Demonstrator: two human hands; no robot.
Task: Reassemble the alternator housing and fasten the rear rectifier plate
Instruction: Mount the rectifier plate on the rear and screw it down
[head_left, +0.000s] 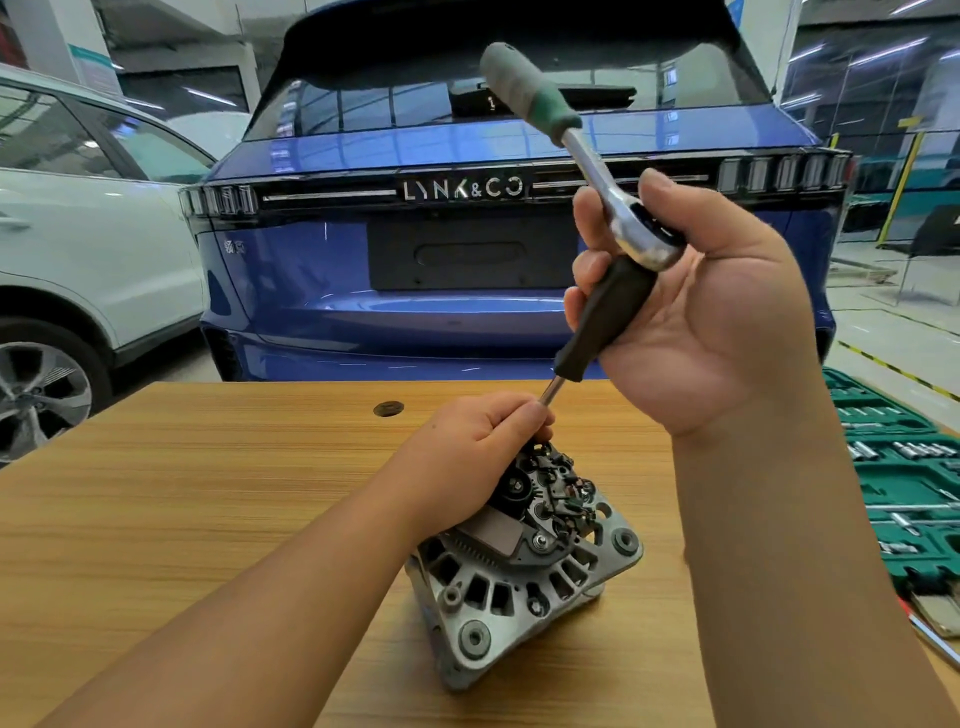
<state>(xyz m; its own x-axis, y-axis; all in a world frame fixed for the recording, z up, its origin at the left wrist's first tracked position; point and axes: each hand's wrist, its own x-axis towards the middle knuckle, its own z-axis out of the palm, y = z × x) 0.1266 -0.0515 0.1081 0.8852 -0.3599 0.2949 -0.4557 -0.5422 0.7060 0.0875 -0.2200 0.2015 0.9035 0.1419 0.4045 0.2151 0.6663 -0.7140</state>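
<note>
Grey cast alternator stands tilted, rectifier plate facing up just under the left grip; ratchet with black-handled extension slants down into it.

One head-worn wide-angle view looks forward and down from close above the tabletop; near edge at the bottom; a blue car faces it at the far side.

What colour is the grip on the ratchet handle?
Grey and green rubber ratchet grip, clearest in the head view.

Right hand holds ratchet atop black-handled driver; left hand steadies its shaft on alternator.
</note>
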